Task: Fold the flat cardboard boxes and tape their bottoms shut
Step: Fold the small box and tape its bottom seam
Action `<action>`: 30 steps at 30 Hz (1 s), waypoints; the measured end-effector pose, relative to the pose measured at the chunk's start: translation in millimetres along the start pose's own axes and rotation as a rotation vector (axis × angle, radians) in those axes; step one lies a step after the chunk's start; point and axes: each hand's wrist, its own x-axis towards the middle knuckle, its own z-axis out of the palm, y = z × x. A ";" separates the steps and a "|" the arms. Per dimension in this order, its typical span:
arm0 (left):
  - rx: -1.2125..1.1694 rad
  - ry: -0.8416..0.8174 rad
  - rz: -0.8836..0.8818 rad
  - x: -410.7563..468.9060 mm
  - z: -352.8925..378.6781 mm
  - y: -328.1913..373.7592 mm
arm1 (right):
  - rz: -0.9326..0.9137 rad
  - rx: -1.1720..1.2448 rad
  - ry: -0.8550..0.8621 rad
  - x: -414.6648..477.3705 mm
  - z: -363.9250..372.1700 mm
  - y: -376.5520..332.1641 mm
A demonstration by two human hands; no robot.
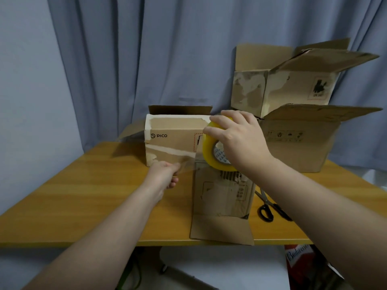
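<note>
My right hand (236, 137) grips a yellow roll of clear tape (211, 151), held above the wooden table (94, 195). My left hand (167, 171) pinches the free end of the tape strip (187, 162), stretched out to the left of the roll. Below the roll lies a small cardboard box (222, 204) on its side, one flap reaching the table's front edge. Behind my left hand stands a folded PICO box (173, 139) with its top flaps open.
Two bigger open boxes are stacked at the back right, the lower one (301, 143) on the table and the upper one (282, 86) on top of it. Black-handled scissors (267, 208) lie right of the small box. A red carton (299, 256) sits below the table's edge.
</note>
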 end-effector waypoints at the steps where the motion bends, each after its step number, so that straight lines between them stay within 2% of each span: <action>1: -0.019 -0.002 -0.019 -0.1 2.5 -4.0 | 0.007 0.005 0.007 -1.1 1.2 -0.2; 7: -0.144 -0.036 -0.115 -4.2 20.2 -17.1 | 0.104 0.022 0.019 -7.0 0.2 0.7; 16: -0.251 -0.047 -0.212 -12.6 35.4 -18.7 | 0.383 0.508 0.080 -20.1 3.4 20.8; 21: -0.185 -0.104 -0.300 -17.0 32.0 -12.6 | 0.706 0.865 0.146 -45.4 20.7 24.5; 24: 0.056 -0.133 -0.370 -19.4 28.5 -13.8 | 0.865 0.997 0.182 -62.0 36.9 17.3; 25: 0.168 -0.131 -0.356 -19.6 27.9 -17.1 | 0.915 1.041 0.219 -63.6 40.7 14.6; 27: 0.240 -0.067 -0.166 -17.4 29.8 -22.8 | 0.972 1.116 0.256 -64.3 44.0 9.9; 29: 0.048 -0.062 0.069 -20.3 36.6 -18.9 | 0.981 1.157 0.251 -64.3 44.5 8.3; 30: -0.078 -0.116 0.107 -24.6 42.6 -14.0 | 0.981 1.173 0.246 -64.4 44.4 8.3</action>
